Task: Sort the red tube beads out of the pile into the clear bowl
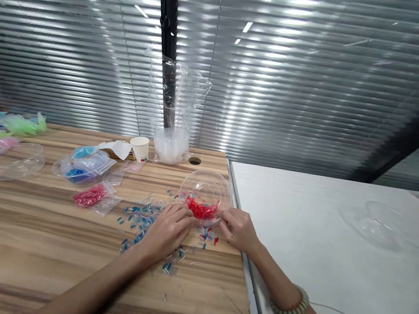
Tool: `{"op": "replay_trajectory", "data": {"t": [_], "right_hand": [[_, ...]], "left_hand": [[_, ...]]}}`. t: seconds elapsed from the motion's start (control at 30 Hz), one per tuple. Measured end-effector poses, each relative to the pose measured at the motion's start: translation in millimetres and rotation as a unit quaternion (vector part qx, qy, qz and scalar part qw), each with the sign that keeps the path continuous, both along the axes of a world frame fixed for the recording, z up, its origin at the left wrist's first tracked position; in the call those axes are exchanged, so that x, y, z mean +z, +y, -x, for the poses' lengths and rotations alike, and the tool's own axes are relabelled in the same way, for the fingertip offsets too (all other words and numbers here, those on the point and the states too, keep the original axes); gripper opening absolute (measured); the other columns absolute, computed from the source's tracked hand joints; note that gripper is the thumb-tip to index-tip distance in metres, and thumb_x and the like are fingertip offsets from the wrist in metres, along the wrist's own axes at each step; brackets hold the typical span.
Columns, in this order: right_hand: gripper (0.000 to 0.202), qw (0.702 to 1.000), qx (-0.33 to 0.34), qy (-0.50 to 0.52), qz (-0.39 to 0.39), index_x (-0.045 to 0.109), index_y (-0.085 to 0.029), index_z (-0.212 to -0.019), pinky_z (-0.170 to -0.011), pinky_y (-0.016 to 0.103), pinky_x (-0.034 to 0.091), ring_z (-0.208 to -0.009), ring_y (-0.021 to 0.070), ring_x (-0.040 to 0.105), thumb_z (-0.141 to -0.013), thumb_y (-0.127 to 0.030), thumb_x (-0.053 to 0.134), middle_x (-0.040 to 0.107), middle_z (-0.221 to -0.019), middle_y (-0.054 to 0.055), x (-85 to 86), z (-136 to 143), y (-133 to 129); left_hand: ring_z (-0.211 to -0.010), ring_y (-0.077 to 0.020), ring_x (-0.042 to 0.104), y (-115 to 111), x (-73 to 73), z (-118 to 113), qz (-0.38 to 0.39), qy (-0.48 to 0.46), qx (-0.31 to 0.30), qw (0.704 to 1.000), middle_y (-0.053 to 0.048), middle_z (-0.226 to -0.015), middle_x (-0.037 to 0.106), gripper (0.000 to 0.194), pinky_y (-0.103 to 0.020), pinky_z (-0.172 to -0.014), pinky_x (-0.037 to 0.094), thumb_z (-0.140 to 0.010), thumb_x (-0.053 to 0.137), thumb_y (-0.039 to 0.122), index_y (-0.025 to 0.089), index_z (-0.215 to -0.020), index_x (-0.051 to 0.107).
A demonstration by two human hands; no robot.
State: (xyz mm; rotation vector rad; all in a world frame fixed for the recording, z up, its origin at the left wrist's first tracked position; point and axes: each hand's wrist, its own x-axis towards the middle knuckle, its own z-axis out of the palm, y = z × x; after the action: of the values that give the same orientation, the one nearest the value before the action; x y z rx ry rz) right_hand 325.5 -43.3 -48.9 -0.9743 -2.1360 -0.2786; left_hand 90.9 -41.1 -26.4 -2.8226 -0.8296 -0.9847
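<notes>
A clear round plastic bowl (209, 184) stands on the wooden table with red pieces (202, 208) heaped at its near side. My left hand (173, 226) is at the bowl's near left edge, fingers bent together; what they pinch, if anything, is too small to tell. At the near right edge is my right hand (237, 228), its fingers closed at the rim, with their contents hidden. Blue and clear small pieces (143, 219) lie scattered left of the bowl and below it, and a few red ones lie just under it.
To the left are a bag of red pieces (89, 195), a clear dish with bags (85, 164), a paper cup (140, 148) and a clear tray (23, 162). A white table (302, 217) with clear plastic lids adjoins on the right.
</notes>
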Motion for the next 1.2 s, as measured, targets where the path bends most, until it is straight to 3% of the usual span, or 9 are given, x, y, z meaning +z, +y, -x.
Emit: {"op": "replay_trajectory", "data": {"t": [0.33, 0.53, 0.73, 1.2], "right_hand": [[0.023, 1.000, 0.012, 0.011, 0.005, 0.061, -0.018, -0.083, -0.057, 0.024, 0.041, -0.059, 0.0138, 0.057, -0.081, -0.006, 0.042, 0.065, -0.066, 0.002, -0.4, 1.2, 0.0], [0.023, 1.000, -0.001, 0.001, -0.005, 0.060, -0.018, -0.077, -0.052, 0.025, 0.037, -0.051, 0.0135, 0.051, -0.080, -0.006, 0.041, 0.056, -0.054, -0.001, -0.6, 2.4, 1.0], [0.022, 1.000, 0.006, 0.000, 0.004, 0.061, -0.018, -0.081, -0.057, 0.024, 0.040, -0.057, 0.0133, 0.056, -0.081, -0.007, 0.042, 0.062, -0.063, 0.001, -0.1, 0.3, 0.1], [0.022, 1.000, 0.016, -0.004, 0.020, 0.061, -0.018, -0.085, -0.059, 0.024, 0.043, -0.060, 0.0138, 0.059, -0.080, -0.006, 0.044, 0.064, -0.065, 0.002, -1.9, -0.3, 0.9]], "left_hand": [[-0.094, -0.0194, 0.056, 0.6, -3.3, 1.2, 0.005, 0.005, 0.008, 1.000, -0.006, -0.094, 0.065, 0.021, -0.036, -0.084, 0.046, -0.090, 0.047, 0.012, 0.017, -0.102, 0.062], [-0.095, -0.0196, 0.056, 1.6, -4.7, 1.2, 0.002, 0.009, 0.006, 1.000, -0.006, -0.093, 0.065, 0.020, -0.036, -0.084, 0.047, -0.089, 0.048, 0.011, 0.018, -0.102, 0.062], [-0.096, -0.0199, 0.056, 3.1, -7.8, 1.3, -0.001, 0.005, -0.001, 1.000, -0.007, -0.095, 0.065, 0.021, -0.038, -0.085, 0.047, -0.089, 0.047, 0.012, 0.018, -0.103, 0.062], [-0.095, -0.0197, 0.056, -1.3, -2.0, 1.0, 0.003, 0.031, 0.008, 0.999, -0.007, -0.095, 0.065, 0.022, -0.037, -0.084, 0.047, -0.091, 0.044, 0.014, 0.018, -0.103, 0.063]]}}
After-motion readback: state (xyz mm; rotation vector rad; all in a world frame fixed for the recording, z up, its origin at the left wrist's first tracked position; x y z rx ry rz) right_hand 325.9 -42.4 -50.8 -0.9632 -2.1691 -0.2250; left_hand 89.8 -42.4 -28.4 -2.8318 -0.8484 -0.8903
